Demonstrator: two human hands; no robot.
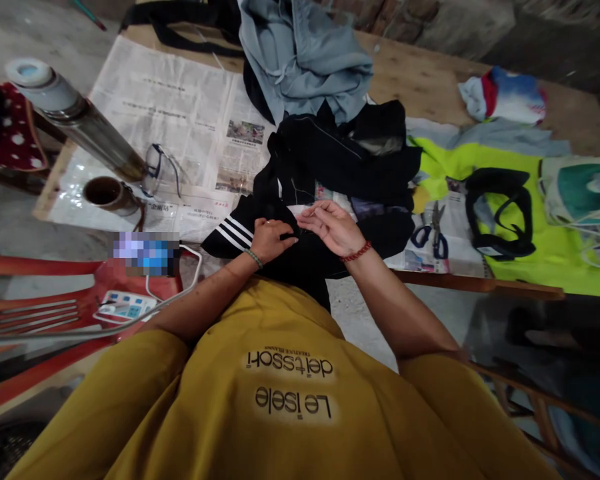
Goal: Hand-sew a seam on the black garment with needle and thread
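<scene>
A black garment (300, 260) with white stripes at one end lies bunched at the table's front edge, partly hanging over it. My left hand (271, 240) rests on this cloth with its fingers curled and thumb close to the forefinger, pinching the fabric. Just to its right, my right hand (333, 228) is raised over the garment, thumb and fingertips pressed together. A small pale patch (297, 209) shows at those fingertips; whether it is held, or anything finer is in the pinch, I cannot make out.
A flask (100, 140), brown mug (111, 196) and glasses (161, 170) stand left on newspaper (180, 107). Grey clothing (305, 60) lies behind. Scissors (434, 233), a black strap loop (500, 213), bright yellow cloth (510, 177) and a green-and-white iron (583, 190) lie right. A red chair (87, 293) holds a power strip (127, 305).
</scene>
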